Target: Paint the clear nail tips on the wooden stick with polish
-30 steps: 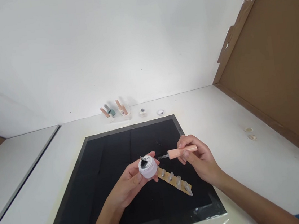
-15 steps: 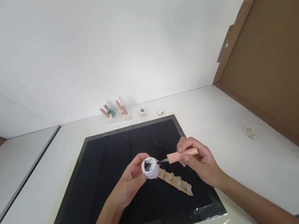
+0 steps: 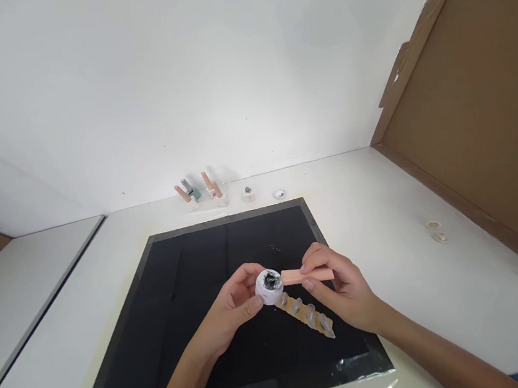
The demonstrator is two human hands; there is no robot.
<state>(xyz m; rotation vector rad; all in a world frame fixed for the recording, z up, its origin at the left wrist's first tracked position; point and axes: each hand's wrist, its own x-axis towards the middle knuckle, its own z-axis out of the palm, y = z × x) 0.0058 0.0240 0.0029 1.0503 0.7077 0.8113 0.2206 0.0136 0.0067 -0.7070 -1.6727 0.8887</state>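
Observation:
My left hand (image 3: 232,307) grips a small white round jar (image 3: 269,294), tipped so that its open mouth with dark, smeared contents shows. My right hand (image 3: 340,281) pinches a peach-coloured brush handle (image 3: 307,275); its brush end lies in the jar's mouth, the tip hard to make out. Below the jar, a yellowish strip (image 3: 305,318) bearing several clear nail-shaped pieces lies slantwise over the black mat (image 3: 212,351). Its upper end is partly hidden behind the jar.
Along the back of the white table stand several bottles with peach caps (image 3: 183,194), a small open bottle (image 3: 248,194) and a round white lid (image 3: 279,194). Two small pale rings (image 3: 433,224) lie at right, near a cardboard wall (image 3: 475,111).
The brush has moved left, from beside the jar into its mouth. The jar has shifted slightly right with my left hand.

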